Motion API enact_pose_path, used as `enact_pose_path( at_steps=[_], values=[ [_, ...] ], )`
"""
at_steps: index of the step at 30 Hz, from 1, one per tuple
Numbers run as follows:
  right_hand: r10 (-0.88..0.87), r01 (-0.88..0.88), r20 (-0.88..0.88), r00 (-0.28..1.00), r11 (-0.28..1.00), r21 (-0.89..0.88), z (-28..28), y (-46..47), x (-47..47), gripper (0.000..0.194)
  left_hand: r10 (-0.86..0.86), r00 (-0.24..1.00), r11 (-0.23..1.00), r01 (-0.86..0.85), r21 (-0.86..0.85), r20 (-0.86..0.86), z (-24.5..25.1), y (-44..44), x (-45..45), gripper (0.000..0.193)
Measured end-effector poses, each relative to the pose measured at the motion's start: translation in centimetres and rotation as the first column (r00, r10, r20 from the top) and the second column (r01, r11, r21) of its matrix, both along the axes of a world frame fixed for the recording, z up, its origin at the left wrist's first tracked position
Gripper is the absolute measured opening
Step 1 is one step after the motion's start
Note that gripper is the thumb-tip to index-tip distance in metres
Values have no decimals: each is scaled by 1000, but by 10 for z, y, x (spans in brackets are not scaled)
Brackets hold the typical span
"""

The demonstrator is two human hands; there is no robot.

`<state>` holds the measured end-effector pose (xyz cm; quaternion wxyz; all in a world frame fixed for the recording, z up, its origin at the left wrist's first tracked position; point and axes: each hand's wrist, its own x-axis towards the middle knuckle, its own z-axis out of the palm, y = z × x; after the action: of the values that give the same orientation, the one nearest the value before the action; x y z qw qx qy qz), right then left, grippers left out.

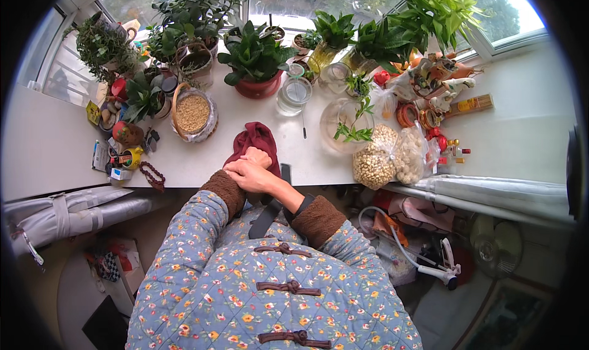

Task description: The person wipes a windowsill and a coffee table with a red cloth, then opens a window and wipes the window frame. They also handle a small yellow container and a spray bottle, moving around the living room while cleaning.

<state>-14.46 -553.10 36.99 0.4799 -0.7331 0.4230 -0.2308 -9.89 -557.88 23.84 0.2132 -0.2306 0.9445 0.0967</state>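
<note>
On the white windowsill counter before me lies a crumpled maroon cloth [254, 137]. My left hand [257, 156] is over this cloth with its fingers bent; whether it grips the cloth is hidden. Crossing over it, my right hand [251, 174] has its fingers at the left wrist, against the brown fleece cuff [224, 192] of my left sleeve. The cuff of my right sleeve [319, 220] sits back from the wrist, where a dark band [305, 204] shows. A black strap [267, 219] hangs below my hands.
A lined basket of pale kernels or beans [192, 113] stands left of the cloth. To the right are a glass jar of water [294, 96], a thin dark-tipped rod [303, 124], a round glass bowl with a plant [338, 129] and a filled plastic bag [375, 161]. Potted plants [255, 60] line the window.
</note>
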Motion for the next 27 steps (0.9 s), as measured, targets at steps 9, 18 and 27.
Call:
enact_pose_path(
  at_steps=[9, 18, 27],
  values=[
    [-46, 32, 153, 987, 995, 97, 28, 9, -2, 44, -157, 956, 984, 131, -119, -248, 22, 1, -11, 13],
    [-384, 386, -53, 922, 922, 37, 31, 12, 15, 39, -114, 931, 964, 189, 189, -347, 36, 5, -30, 12],
    [-352, 366, -174, 920, 929, 55, 31, 10, 34, 44, -183, 968, 958, 214, 190, -171, 55, 17, -9, 13]
  ],
)
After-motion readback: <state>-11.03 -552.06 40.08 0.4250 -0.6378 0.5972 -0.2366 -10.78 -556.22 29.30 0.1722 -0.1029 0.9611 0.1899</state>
